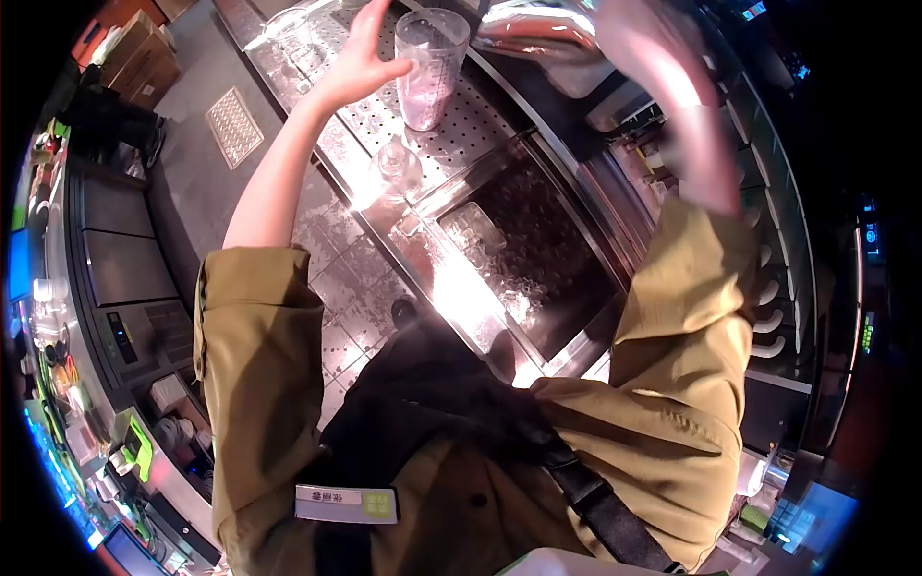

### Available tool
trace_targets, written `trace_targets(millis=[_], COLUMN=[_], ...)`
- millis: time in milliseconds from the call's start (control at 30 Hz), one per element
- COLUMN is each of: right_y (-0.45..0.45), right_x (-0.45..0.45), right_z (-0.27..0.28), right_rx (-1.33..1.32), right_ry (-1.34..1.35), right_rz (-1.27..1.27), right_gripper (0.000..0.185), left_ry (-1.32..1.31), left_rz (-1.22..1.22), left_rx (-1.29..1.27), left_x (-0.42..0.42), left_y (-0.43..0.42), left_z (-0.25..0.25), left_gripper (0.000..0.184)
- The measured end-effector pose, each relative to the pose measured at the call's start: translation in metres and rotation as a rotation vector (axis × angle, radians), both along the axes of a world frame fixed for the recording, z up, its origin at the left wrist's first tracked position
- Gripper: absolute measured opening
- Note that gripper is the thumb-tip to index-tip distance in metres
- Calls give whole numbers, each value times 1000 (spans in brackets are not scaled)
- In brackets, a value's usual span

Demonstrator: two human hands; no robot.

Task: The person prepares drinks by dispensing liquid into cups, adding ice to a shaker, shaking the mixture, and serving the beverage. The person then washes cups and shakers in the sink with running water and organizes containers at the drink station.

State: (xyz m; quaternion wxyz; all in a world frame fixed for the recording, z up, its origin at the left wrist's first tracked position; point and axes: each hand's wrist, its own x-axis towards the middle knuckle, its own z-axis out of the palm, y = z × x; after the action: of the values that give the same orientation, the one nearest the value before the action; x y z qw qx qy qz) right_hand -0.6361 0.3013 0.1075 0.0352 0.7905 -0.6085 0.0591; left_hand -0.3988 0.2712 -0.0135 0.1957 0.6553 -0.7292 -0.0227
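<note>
My left hand (360, 62) is at the top of the view, fingers stretched out and thumb apart. Its thumb tip meets or nearly meets the side of a clear measuring cup (429, 72), which stands on a perforated metal drain plate (471, 144) with something pale pinkish inside. My right hand (648, 43) is at upper right, smeared by motion, its fingers cut off or hidden. Beside it is a shiny silvery thing with reddish-brown tones (543, 34); whether the hand touches it I cannot tell. A small clear vessel (396, 168) sits nearer me on the plate.
Nearer my body, a steel-rimmed bin (567, 278) holds what looks like ice and a clear container (471, 230). Dark cabinets (125, 259) line the left, beyond a tiled floor (336, 259). Cardboard boxes (139, 67) and a person's dark-clothed leg (120, 125) appear at upper left.
</note>
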Motion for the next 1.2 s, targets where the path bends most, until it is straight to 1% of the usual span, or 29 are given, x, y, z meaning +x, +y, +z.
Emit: trace_targets(millis=[33,100,167,233,300,333,367,400,433,467,500,533,567,600,633,700,767,800,867,900,933,967,1000,1033,1067,1100,1133,1167,1200], right_y=[-13,18,25,23,26,32,37,51,51,57,65,75,87,95,99,101,98,91,102,104,108,111,120,110,95,78,49,18,-8], right_x=[-20,-19,-20,-11,14,16,15,9,-8,-19,-51,-89,-119,-142,-155,-150,-150,-150,-147,-134,-115,-138,-102,-88,-71,-44,-16,18,49], right_z=[-27,-50,-123,-231,-319,-343,-357,-352,-344,-314,-337,-351,-377,-393,-400,-392,-398,-398,-398,-368,-338,-408,-362,-304,-273,-248,-213,-169,-133], right_rx=[-190,124,321,401,515,550,581,251,292,187,10,-27,11,-32,-63,-129,46,123,165,470,635,768,449,748,753,450,212,115,-41], right_ry=[211,173,327,397,288,223,160,66,-202,-217,-366,-225,-80,-47,-58,37,-5,-28,-17,-123,-51,47,67,-103,-392,-544,-741,-884,-897], right_rz=[-81,-304,-220,-47,-72,-61,-46,-76,-185,-376,-517,-519,-666,-719,-657,-668,-790,-849,-755,-805,-790,-688,-478,-546,-523,-429,-259,-175,-65], right_gripper=[32,30,29,23,24,25,25,28,28,26,24,24,33,41,44,40,40,40,39,36,35,35,44,55,56,56,56,54,56], left_ry=[302,906,884,664,565,622,682,745,774,798,818,881,1132,1224,1312,1145,1092,1006,820,725,711,596,612,624,631,638,637,624,619], left_rz=[-93,-273,-130,-169,-163,-170,-175,-176,-102,-29,44,160,198,219,233,133,-31,-53,-105,-130,-239,-222,-254,-289,-298,-309,-312,-340,-364], left_rx=[-52,-160,104,241,177,197,212,231,204,178,145,134,27,-85,-198,-338,-397,-395,-389,-376,-356,-344,-314,-279,-283,-282,-296,-269,-221], left_x=[11,46,49,39,24,20,16,13,12,14,17,20,25,22,18,20,11,-1,-15,-17,-15,-19,-21,-22,-23,-24,-24,-22,-22], left_y=[-7,-25,10,39,51,54,55,55,57,59,59,64,67,69,70,49,11,-4,-38,-56,-73,-72,-75,-77,-77,-76,-76,-71,-72], left_z=[-20,-94,-125,-170,-206,-209,-210,-212,-217,-221,-221,-216,-218,-194,-159,-114,-71,-51,-31,-38,-50,-50,-51,-52,-52,-53,-56,-47,-46], left_gripper=[82,80,80,81,83,83,82,82,80,78,76,68,66,65,64,69,72,74,78,79,80,79,80,82,83,85,86,88,89])
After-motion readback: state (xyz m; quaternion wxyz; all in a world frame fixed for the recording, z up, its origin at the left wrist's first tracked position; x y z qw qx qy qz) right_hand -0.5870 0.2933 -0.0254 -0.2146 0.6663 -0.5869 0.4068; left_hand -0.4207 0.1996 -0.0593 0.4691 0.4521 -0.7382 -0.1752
